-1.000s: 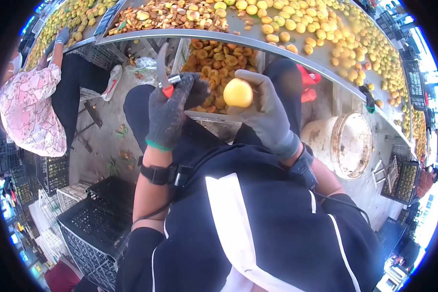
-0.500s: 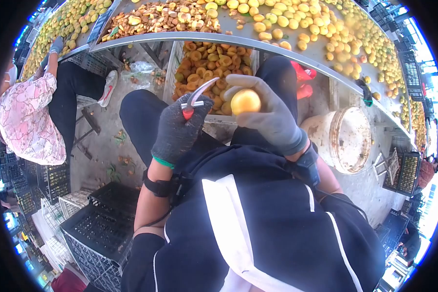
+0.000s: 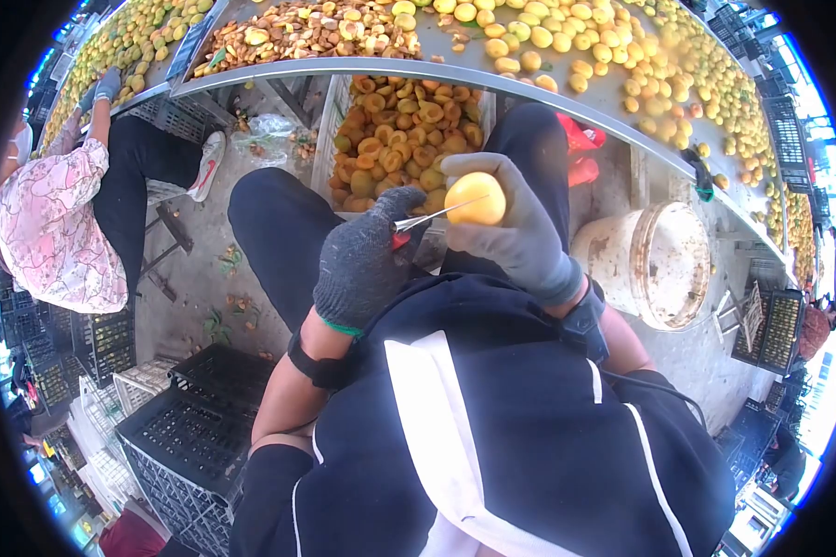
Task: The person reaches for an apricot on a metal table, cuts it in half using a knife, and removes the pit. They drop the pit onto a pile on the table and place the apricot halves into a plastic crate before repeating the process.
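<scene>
The yellow fruit [image 3: 480, 187] is held near the middle of the frame by the grey-gloved right hand [image 3: 514, 227], whose bent fingers are wrapped around its right side. A red-handled knife [image 3: 400, 240] is gripped in the closed fingers of the dark-gloved left hand [image 3: 360, 265], left of centre. Its blade is pointed up and rightward and is laid across the face of the fruit; how deep it is set cannot be told.

Above the hands, halved fruits [image 3: 390, 130] are contained in a white crate [image 3: 327, 153], whose near edge is partly covered by the gloves. The crate's far end is met by the metal front edge of the desk [image 3: 439, 35], which is curved across the top of the frame. On the desk, cut pieces [image 3: 311, 35] are heaped at upper left and whole fruits [image 3: 567, 37] are spread toward upper right.

Room to the right is bounded by a stained bucket [image 3: 613, 251]. At left, a stretch of floor [image 3: 190, 316] is shown between the left knee [image 3: 274, 204] and a seated person [image 3: 60, 227]; a black crate [image 3: 181, 436] is placed beside the left forearm.
</scene>
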Available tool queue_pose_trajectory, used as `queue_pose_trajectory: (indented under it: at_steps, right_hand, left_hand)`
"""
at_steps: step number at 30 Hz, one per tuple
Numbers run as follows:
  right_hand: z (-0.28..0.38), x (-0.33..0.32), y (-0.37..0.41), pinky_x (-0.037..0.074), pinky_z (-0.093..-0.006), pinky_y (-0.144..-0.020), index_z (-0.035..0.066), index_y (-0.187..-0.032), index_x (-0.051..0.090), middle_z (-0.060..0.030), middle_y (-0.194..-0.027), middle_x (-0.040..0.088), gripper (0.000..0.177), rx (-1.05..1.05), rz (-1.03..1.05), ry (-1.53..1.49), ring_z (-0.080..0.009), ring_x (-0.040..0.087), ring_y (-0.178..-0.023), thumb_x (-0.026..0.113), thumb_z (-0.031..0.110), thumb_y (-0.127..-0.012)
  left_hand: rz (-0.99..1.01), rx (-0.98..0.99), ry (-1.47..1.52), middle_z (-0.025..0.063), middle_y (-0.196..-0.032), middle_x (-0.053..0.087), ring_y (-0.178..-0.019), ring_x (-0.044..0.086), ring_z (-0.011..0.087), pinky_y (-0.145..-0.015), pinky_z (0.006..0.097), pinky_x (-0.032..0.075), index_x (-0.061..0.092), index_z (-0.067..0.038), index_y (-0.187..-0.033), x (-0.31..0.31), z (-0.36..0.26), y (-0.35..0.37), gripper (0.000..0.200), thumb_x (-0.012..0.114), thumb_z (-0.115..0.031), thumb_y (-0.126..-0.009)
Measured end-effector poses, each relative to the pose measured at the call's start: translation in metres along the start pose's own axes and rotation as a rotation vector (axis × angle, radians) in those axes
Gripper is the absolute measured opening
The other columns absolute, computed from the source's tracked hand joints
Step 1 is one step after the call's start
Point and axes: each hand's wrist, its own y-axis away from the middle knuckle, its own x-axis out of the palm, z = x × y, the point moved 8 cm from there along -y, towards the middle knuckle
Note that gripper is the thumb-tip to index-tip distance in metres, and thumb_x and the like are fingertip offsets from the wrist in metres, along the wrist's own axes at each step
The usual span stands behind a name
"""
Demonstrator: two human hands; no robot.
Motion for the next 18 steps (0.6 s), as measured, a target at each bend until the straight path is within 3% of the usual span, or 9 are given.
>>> queue_pose_trajectory:
  at_steps: [3,6,9,11,14,18]
  right_hand:
    - [-0.003,0.005,0.002,0.048,-0.0233,-0.084,0.005,-0.128,0.047,-0.0027,-0.109,0.054,0.059,0.078,0.040,-0.135,-0.0083,0.054,-0.095,0.078,0.003,-0.079]
    - [-0.003,0.005,0.000,0.048,-0.0252,-0.088,0.005,-0.127,0.046,-0.0031,-0.111,0.055,0.059,0.033,0.024,-0.123,-0.0098,0.056,-0.098,0.079,0.003,-0.078]
    - [-0.001,-0.008,-0.005,0.048,-0.0270,-0.091,0.005,-0.128,0.046,-0.0040,-0.114,0.056,0.060,-0.122,-0.018,-0.099,-0.0124,0.057,-0.104,0.078,0.001,-0.077]
    - [-0.005,-0.011,-0.007,0.048,-0.0285,-0.094,0.004,-0.127,0.047,-0.0042,-0.114,0.056,0.058,0.020,0.078,-0.162,-0.0144,0.058,-0.107,0.076,-0.002,-0.076]
    - [-0.001,-0.012,-0.006,0.047,-0.0282,-0.094,0.003,-0.125,0.049,-0.0045,-0.116,0.056,0.054,0.129,0.101,-0.345,-0.0136,0.058,-0.107,0.071,-0.005,-0.076]
    - [-0.017,-0.022,-0.002,0.048,-0.0258,-0.090,0.003,-0.123,0.051,-0.0042,-0.118,0.056,0.050,0.252,0.067,-0.376,-0.0110,0.056,-0.103,0.067,-0.006,-0.077]
  left_hand:
    - [-0.033,0.054,-0.008,0.0188,-0.088,0.068,-0.085,0.069,0.0347,-0.071,0.0385,0.053,0.062,-0.006,-0.110,0.001,-0.003,0.001,0.027,0.066,-0.005,-0.083]
    - [-0.099,0.090,-0.011,0.0157,-0.083,0.068,-0.076,0.068,0.0338,-0.066,0.0405,0.053,0.063,-0.012,-0.110,0.000,0.000,0.002,0.026,0.065,-0.013,-0.084]
    - [-0.137,0.020,0.052,0.0163,-0.083,0.068,-0.078,0.067,0.0351,-0.065,0.0407,0.053,0.063,-0.010,-0.106,-0.012,0.001,-0.001,0.021,0.064,-0.014,-0.086]
    - [-0.162,0.026,0.101,0.0167,-0.083,0.068,-0.078,0.067,0.0357,-0.065,0.0407,0.052,0.063,-0.009,-0.105,-0.017,0.002,-0.002,0.019,0.063,-0.014,-0.087]
    - [-0.167,0.012,0.124,0.0174,-0.083,0.067,-0.079,0.067,0.0367,-0.065,0.0405,0.052,0.062,-0.007,-0.104,-0.023,0.005,-0.004,0.017,0.063,-0.014,-0.088]
    - [-0.128,0.016,0.117,0.0172,-0.084,0.067,-0.079,0.066,0.0368,-0.066,0.0403,0.052,0.063,-0.008,-0.104,-0.021,0.002,-0.008,0.017,0.064,-0.014,-0.088]
